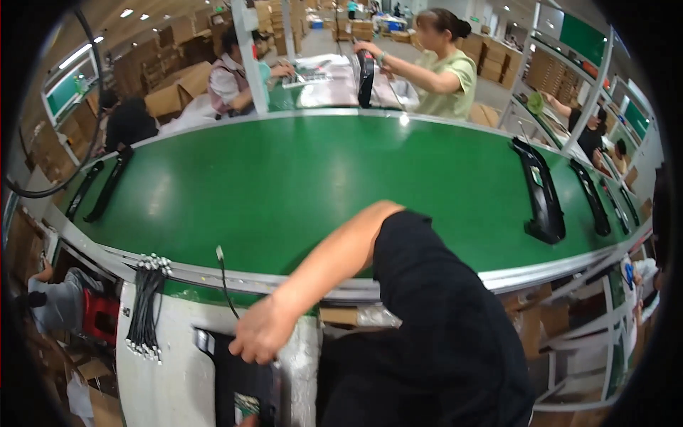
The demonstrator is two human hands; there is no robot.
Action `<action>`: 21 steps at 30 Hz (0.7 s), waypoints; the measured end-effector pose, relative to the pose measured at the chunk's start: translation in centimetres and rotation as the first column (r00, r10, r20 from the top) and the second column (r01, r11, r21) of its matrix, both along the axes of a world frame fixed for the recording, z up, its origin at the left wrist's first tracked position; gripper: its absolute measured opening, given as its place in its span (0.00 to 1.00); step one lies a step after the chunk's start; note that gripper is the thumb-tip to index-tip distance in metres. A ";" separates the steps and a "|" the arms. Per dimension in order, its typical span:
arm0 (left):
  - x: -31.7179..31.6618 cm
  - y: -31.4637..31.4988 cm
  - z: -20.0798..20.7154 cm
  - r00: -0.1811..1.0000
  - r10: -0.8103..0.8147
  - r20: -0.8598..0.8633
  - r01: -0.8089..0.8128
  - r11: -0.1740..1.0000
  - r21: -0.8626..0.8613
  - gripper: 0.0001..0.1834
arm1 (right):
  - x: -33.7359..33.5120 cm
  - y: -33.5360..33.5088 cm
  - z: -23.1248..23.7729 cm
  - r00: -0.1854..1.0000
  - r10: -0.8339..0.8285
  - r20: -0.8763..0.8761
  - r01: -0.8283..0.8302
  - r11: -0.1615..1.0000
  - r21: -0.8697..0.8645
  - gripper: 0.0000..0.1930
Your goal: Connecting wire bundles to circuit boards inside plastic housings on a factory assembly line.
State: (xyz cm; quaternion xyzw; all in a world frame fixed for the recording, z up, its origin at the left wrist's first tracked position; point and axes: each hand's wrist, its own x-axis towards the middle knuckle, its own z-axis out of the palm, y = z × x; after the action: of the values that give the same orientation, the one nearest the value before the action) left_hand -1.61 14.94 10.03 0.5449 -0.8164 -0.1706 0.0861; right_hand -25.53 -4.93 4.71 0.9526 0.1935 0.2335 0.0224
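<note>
A black plastic housing [226, 377] lies on the white padded work surface below the conveyor, with a small green circuit board [247, 404] set in it. My right hand [265, 331] is over the housing's upper part, fingers curled in a pinch on a thin black cable [226, 288]. That cable rises out of the hand and ends in a white connector. Of my left hand [249, 422], only what looks like a fingertip shows at the lower edge, beside the circuit board. The rest of it is out of the picture.
A bundle of black cables [146, 306] with white connectors lies left of the housing. The green conveyor belt [306, 171] crosses ahead, carrying black housings at the left and right [541, 192]. Co-workers sit or stand beyond it; one holds a black housing [366, 78] upright.
</note>
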 end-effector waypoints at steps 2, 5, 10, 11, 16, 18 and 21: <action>-0.1 1.4 -2.7 1.000 0.006 -0.011 -0.007 1.000 -0.025 0.24 | 1.4 -0.3 -2.1 0.999 0.035 0.027 -0.037 0.995 0.087 0.11; 0.0 1.8 -4.0 0.999 -0.005 -0.046 0.002 0.998 -0.058 0.17 | 0.6 -0.1 0.5 0.994 -0.089 -0.061 0.099 0.978 0.184 0.14; -0.5 2.4 -4.2 0.982 -0.103 -0.157 0.078 0.984 -0.159 0.09 | 1.5 1.5 1.6 0.976 -0.217 -0.024 0.217 0.955 0.204 0.12; -1.1 1.6 -4.5 0.981 -0.123 -0.149 0.102 0.985 -0.141 0.10 | 1.3 1.5 1.7 0.976 -0.215 -0.022 0.215 0.955 0.205 0.12; -2.5 -3.3 -1.3 0.705 0.304 -0.640 0.035 0.887 0.460 0.13 | 2.0 1.8 1.1 0.901 -0.418 -0.112 0.430 0.895 0.116 0.12; -2.9 -5.4 0.2 0.575 0.457 -0.679 0.046 0.810 0.585 0.13 | 3.2 2.1 1.0 0.888 -0.437 -0.144 0.454 0.883 0.119 0.11; -0.7 -8.7 -3.9 0.563 0.407 -0.719 0.047 0.853 0.520 0.09 | 4.6 2.3 0.8 0.871 -0.488 -0.055 0.490 0.857 0.161 0.12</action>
State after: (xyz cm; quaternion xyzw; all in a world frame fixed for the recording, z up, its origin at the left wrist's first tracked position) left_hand -2.35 6.25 6.09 0.4928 -0.5529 -0.5871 0.3269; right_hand -20.92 -2.60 5.48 0.9703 -0.0749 0.2302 -0.0017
